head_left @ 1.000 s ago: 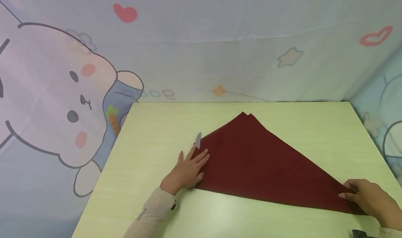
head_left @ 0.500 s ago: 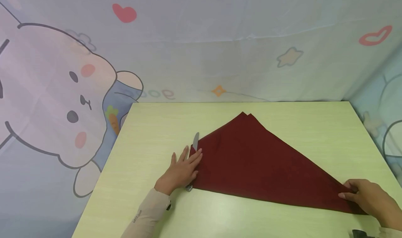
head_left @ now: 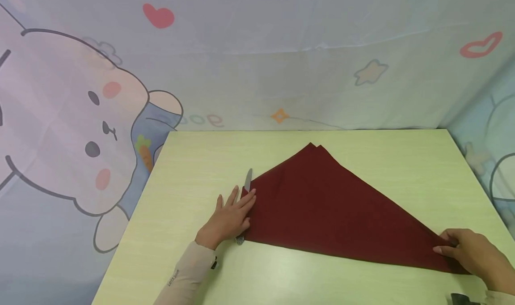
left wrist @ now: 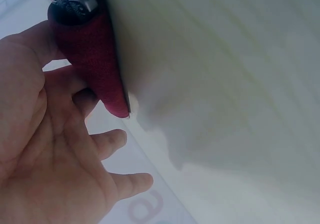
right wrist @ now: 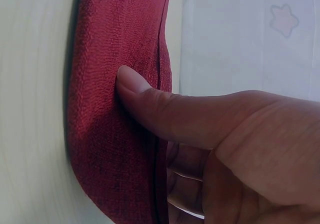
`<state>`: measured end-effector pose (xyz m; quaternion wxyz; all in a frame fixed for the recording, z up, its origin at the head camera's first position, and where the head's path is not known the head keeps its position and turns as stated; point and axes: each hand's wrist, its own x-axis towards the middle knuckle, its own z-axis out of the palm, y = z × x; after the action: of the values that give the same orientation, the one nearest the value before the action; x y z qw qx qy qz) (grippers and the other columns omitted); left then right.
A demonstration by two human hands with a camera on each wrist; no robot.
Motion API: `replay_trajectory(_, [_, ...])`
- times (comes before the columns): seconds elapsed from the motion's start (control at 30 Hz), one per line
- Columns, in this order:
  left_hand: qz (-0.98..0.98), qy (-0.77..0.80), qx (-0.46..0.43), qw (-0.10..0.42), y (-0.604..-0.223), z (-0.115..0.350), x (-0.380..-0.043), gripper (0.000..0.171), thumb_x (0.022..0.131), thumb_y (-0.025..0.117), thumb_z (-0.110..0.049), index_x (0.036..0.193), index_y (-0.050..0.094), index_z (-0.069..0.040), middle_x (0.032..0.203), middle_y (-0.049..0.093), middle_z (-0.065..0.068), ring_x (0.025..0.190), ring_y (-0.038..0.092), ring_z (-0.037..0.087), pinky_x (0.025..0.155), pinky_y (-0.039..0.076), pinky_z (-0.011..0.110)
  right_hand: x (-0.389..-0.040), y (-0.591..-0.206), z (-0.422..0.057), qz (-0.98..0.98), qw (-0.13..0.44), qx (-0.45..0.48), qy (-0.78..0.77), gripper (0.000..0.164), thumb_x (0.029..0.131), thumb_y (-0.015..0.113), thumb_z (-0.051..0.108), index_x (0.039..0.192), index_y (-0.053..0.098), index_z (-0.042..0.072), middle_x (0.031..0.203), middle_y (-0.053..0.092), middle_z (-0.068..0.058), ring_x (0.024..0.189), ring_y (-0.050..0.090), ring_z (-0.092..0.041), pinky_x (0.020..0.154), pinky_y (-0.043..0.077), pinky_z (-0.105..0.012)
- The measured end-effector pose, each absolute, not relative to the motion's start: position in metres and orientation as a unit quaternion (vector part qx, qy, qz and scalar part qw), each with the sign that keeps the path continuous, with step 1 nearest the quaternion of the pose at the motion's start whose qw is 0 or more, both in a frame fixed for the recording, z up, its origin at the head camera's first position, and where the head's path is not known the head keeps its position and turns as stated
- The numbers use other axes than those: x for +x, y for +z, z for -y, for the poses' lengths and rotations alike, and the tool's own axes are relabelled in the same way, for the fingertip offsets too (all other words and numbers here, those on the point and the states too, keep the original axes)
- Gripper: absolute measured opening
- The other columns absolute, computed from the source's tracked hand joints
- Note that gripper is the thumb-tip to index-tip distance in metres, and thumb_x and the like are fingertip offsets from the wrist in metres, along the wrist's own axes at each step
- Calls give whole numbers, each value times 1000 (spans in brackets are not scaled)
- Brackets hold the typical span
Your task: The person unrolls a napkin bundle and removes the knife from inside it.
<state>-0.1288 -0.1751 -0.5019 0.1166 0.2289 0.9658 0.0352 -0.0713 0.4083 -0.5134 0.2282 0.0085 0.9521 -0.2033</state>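
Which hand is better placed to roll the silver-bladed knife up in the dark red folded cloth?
Likely the left hand: it touches the cloth at the end where the knife pokes out. The right hand pinches the cloth's opposite end, away from the knife.

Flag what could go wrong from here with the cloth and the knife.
The blade of the knife pokes out beyond the cloth close to the left hand, so a finger might brush it.
The handle sticks out at the near edge, so the knife could perhaps slip lengthwise.
The right hand pinches the opposite end; a tug there might skew the folds.
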Motion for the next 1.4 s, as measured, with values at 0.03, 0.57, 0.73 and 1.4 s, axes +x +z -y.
replay_trajectory(0.03, [-966,36,229,116,-501,175,-129,60,104,52,-28,160,35,-18,169,21,-7,156,15,39,112,25,74,-71,-513,-408,-952,228,8,-204,28,88,77,35,82,62,12,76,62,6,70,51,-15,65,41,-36])
replay_trajectory(0.57, [-970,38,217,99,-495,187,-128,58,102,54,-25,158,39,-18,168,25,-5,155,16,40,111,24,75,-73,-514,-408,-952,225,2,-206,29,87,77,36,82,62,13,76,63,6,70,51,-15,65,41,-35])
replay_trajectory(0.73, [-973,31,208,89,-501,198,-126,58,104,56,-31,159,38,-20,167,28,-5,153,21,43,108,25,77,-73,-514,-409,-953,228,-1,-200,30,87,77,36,80,60,13,76,62,6,70,50,-15,65,41,-36])
replay_trajectory(1.4, [-967,23,245,59,-509,194,-113,56,103,58,-31,157,43,-21,165,33,-4,152,24,42,106,30,76,-73,-520,-411,-954,235,4,-189,28,85,78,34,82,62,11,77,64,5,70,53,-15,66,44,-38])
